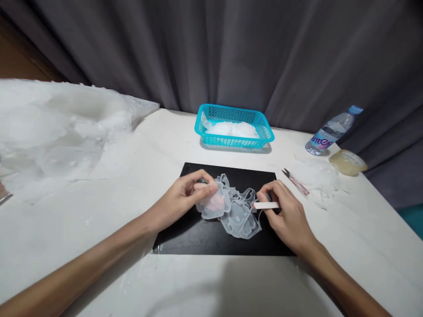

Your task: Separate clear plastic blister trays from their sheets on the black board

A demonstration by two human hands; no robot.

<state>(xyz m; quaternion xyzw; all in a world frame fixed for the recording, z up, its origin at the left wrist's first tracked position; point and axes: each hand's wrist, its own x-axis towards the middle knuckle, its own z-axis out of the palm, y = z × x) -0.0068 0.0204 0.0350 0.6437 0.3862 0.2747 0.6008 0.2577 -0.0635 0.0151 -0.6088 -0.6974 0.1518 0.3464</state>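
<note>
A floppy translucent silicone piece [238, 211] with cut-out shapes lies over a black mat [185, 237] in the middle of the white table. My left hand [185, 196] is closed on its left part, thumb and fingers pinching it, with fingertips showing pink through the material. My right hand [284, 209] is closed round a small white flat tool [266, 205], whose tip points left at the piece's right edge.
A turquoise basket [261, 127] with white translucent pieces stands behind the mat. Small scissors [294, 180] and clear scraps [317, 176] lie to the right, with a tape roll [348, 162] and a water bottle [332, 130]. A big plastic bag [62, 123] fills the left. Grey curtain behind.
</note>
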